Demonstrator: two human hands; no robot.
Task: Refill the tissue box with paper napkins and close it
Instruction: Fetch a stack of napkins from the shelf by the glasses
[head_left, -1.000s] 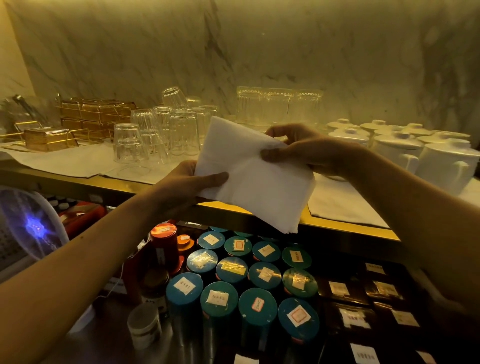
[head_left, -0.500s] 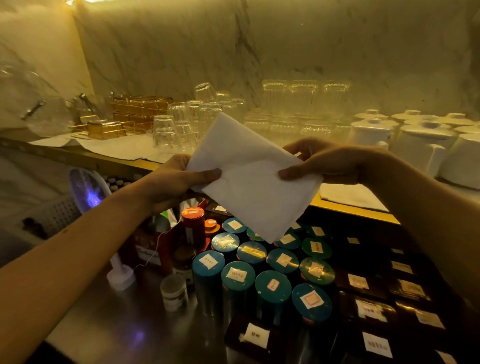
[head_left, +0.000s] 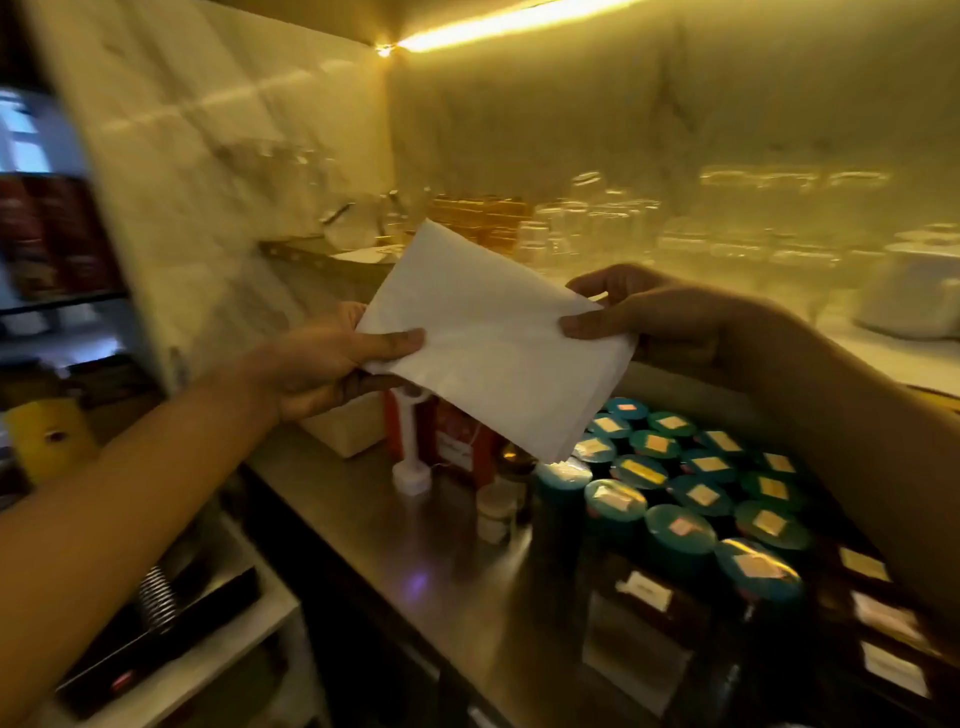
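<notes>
Fingers (head_left: 395, 340) on napkins (head_left: 493, 353), L+R edges

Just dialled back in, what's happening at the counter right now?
A person holds a folded stack of white napkins up with both hands: the left hand pinches its left edge, the right hand its right edge. It hangs above the steel counter and the teal-lidded tins. The picture is blurred, and no tissue box is plainly visible.

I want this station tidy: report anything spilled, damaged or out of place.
Nothing looks spilled or damaged. The napkins are held tilted between the left hand and right hand above the teal-lidded tins. The picture is blurred, and no tissue box shows.
</notes>
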